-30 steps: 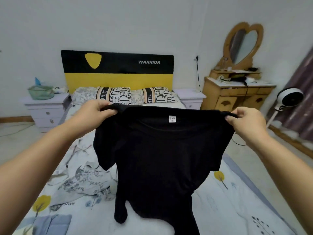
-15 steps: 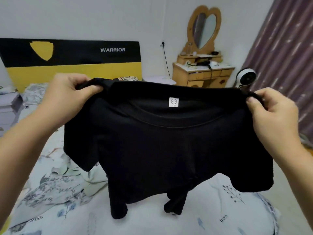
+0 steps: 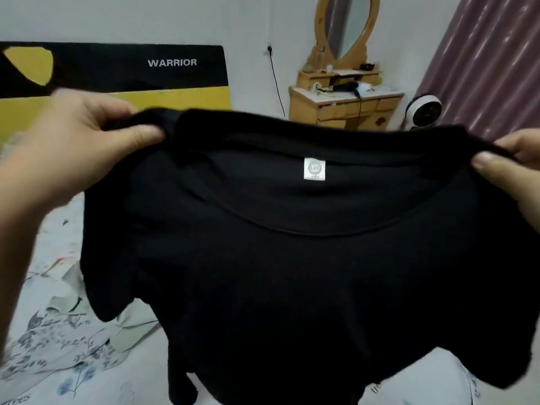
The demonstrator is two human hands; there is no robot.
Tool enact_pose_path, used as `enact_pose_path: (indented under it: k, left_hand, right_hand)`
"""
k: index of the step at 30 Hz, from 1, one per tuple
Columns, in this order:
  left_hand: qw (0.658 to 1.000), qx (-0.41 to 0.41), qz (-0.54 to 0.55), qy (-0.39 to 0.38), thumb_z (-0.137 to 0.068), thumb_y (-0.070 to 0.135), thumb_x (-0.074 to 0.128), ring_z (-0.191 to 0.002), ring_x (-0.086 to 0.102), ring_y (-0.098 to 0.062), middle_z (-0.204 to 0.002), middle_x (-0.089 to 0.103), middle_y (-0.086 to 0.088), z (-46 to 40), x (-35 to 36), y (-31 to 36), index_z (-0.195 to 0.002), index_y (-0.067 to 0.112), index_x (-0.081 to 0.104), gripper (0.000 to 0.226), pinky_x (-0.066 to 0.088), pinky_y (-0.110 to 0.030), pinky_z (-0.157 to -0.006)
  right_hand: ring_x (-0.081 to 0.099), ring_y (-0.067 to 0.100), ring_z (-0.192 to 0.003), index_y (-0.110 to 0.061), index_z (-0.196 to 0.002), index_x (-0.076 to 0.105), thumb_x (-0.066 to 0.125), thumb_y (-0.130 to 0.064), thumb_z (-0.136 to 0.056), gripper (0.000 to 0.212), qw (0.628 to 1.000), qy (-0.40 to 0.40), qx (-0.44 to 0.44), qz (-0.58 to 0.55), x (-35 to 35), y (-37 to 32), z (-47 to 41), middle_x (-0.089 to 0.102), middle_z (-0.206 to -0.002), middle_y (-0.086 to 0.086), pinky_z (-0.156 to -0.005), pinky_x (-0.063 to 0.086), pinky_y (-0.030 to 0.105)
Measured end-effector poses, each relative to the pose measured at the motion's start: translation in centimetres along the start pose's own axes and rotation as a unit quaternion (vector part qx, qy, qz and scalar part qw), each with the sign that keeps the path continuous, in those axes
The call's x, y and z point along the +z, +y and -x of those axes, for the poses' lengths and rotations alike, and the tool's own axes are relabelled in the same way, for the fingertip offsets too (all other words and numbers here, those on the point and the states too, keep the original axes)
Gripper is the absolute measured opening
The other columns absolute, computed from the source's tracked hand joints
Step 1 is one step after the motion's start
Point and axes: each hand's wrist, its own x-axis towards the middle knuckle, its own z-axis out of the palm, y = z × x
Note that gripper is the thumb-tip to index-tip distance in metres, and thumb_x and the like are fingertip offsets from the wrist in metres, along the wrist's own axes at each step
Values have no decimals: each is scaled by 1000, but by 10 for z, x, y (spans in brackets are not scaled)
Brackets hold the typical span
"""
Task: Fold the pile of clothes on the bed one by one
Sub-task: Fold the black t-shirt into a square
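Above the bed (image 3: pixel 87 375), a black T-shirt (image 3: pixel 277 273) hangs spread out in mid-air, filling the middle of the view from 9 o'clock across to 3 o'clock. At 10 o'clock the left hand (image 3: pixel 73 150) pinches one shoulder of the shirt, thumb pressed on the bunched cloth; at 3 o'clock the right hand (image 3: pixel 508 176) pinches the other shoulder, thumb on top of the seam. A white label (image 3: pixel 314 168) shows inside the neck, turned toward the camera. One sleeve hangs down at 8 o'clock, and the lower hem drops to the floral bed sheet at 6 o'clock. A crumpled pale floral garment (image 3: pixel 67 340) lies on the bed at 8 o'clock. Behind, at 11 o'clock, stands a black and yellow headboard (image 3: pixel 131 74) marked WARRIOR; at 1 o'clock a wooden dresser (image 3: pixel 344 106) with a mirror (image 3: pixel 347 24); at 2 o'clock a white fan (image 3: pixel 425 112) before a purple curtain (image 3: pixel 491 59).
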Motion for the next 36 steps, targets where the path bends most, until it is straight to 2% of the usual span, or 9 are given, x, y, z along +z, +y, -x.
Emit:
enact_pose_path:
  k: [2, 4, 9, 13, 17, 25, 28, 31, 36]
  left_hand:
    - [995, -36, -27, -90, -84, 17, 68, -65, 56, -16, -72, 66, -17, 0, 47, -18, -76, 8, 67, 12, 50, -35, -65]
    - [981, -72, -83, -158, -84, 20, 67, -61, 54, -14, -67, 64, -14, 6, 102, -49, -70, 7, 67, 18, 44, -30, -63]
    - [949, -148, -137, -242, -86, 23, 66, -63, 54, -19, -63, 58, -8, 33, 218, -141, -66, 7, 61, 26, 35, -30, -58]
    - [938, -169, -168, -252, -89, 27, 60, -62, 52, -22, -58, 52, -1, 45, 284, -192, -60, 18, 48, 33, 33, -32, -56]
    - [935, -173, -198, -236, -91, 31, 58, -58, 48, -13, -57, 49, 8, 39, 337, -227, -64, 22, 50, 30, 31, -25, -50]
    - [937, -138, -244, -209, -90, 36, 56, -68, 50, -19, -59, 48, 7, 3, 423, -289, -71, 22, 54, 24, 28, -28, -51]
    - [941, -123, -260, -179, -90, 36, 56, -77, 57, -25, -69, 58, -2, -13, 446, -313, -74, 18, 59, 24, 31, -29, -58]
    - [940, -150, -268, -150, -92, 34, 54, -88, 59, -29, -89, 67, -12, -14, 473, -338, -98, 8, 65, 29, 37, -30, -65]
    - [891, -302, -203, -272, -94, 33, 53, -126, 43, -34, -138, 44, -19, 19, 501, -375, -141, 3, 27, 62, 34, -35, -99]
  right_hand:
    - [60, 23, -60, -24, -75, 64, 61, -52, -69, 29, 996, -55, 46, 55, 23, 33, -4, 65, -62, 0, -59, 49, 36]
    - [54, 29, -59, -7, -70, 58, 66, -34, -79, 30, 984, -107, 95, 106, 51, 88, -4, 60, -60, 9, -55, 40, 34]
    - [48, 16, -59, -12, -67, 54, 57, -16, -90, 24, 951, -158, 184, 194, 122, 211, 23, 55, -61, -1, -52, 33, 20]
    - [51, 21, -62, -24, -62, 42, 54, -17, -92, 33, 940, -156, 219, 209, 161, 284, 38, 49, -59, -8, -52, 30, 29]
    - [55, 20, -62, -15, -72, 52, 52, -20, -94, 22, 936, -152, 233, 214, 189, 336, 34, 58, -64, 0, -49, 34, 26]
    - [54, 27, -70, -10, -84, 55, 47, -22, -97, 19, 933, -155, 212, 244, 243, 412, -6, 56, -68, 5, -53, 29, 32]
    - [41, 23, -69, -2, -96, 60, 46, -21, -98, 24, 921, -148, 203, 297, 266, 438, -31, 64, -85, 20, -60, 23, 32]
    - [41, 25, -72, 1, -103, 58, 44, -22, -98, 27, 916, -127, 234, 301, 290, 470, -40, 64, -93, 23, -62, 27, 32]
    - [52, 36, -108, -5, -132, 36, 43, -33, -98, 45, 863, -258, 320, 292, 314, 517, -10, 54, -123, 20, -75, 36, 36]
